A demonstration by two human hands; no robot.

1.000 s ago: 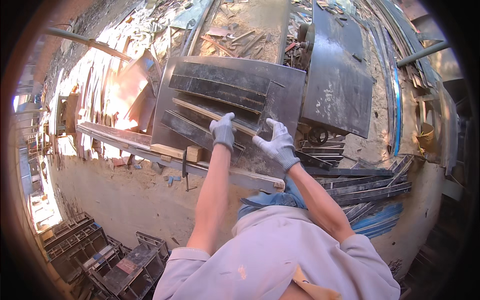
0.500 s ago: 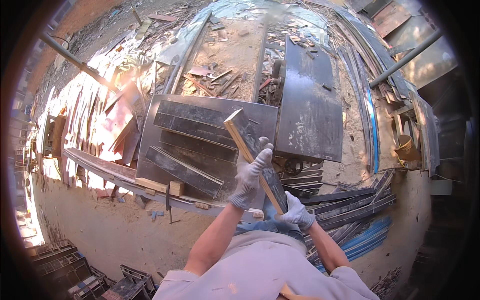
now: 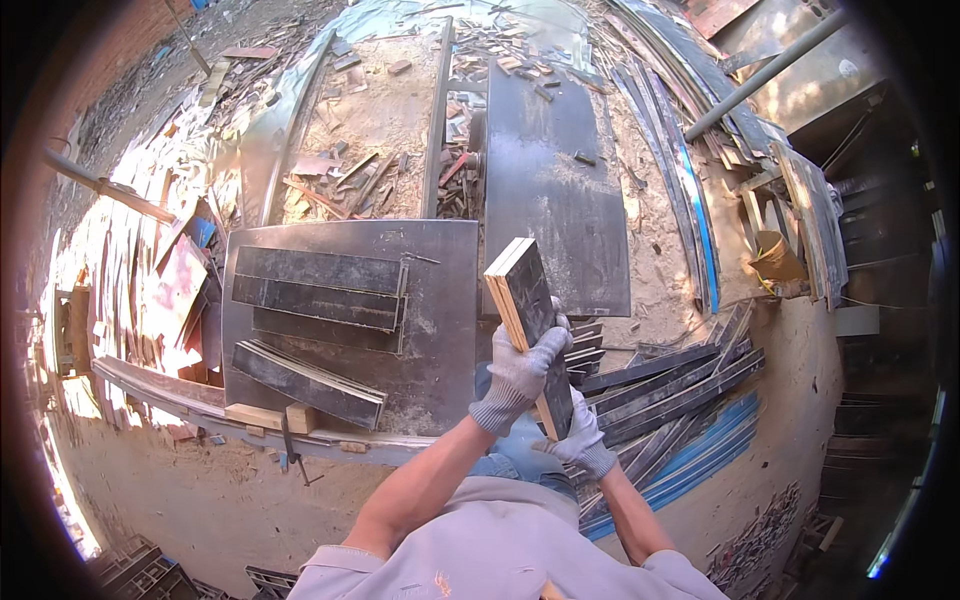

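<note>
Left of the dark surface [image 3: 440, 340], pale scrap strips [image 3: 165, 290] lie in a sunlit heap. A wooden rail [image 3: 160, 388] runs along the surface's near edge and extends past its left corner. On that edge, toward the left, sit a pale wood block [image 3: 300, 417] and a dark clamp [image 3: 290, 448], whose lower end hangs below the rail.

On the left and middle of the surface lie dark planks [image 3: 315, 300]; the lowest group slants, its right end close to the near edge. A wide margin of the surface shows between the planks and its right edge.

Just right of that edge, the left hand [image 3: 522, 378], in a grey glove, has its grip closed around the middle of a stack of boards [image 3: 528, 290]. The stack stands tilted, far end raised, its pale layered edge facing the surface. The right hand [image 3: 580, 440], also gloved, holds the stack's lower end — its grip narrow, near the person's body.

Beyond the surface's right edge, a dark panel [image 3: 560, 220] extends away; farther right lie dark boards [image 3: 680, 390] and blue strips [image 3: 710, 450].
</note>
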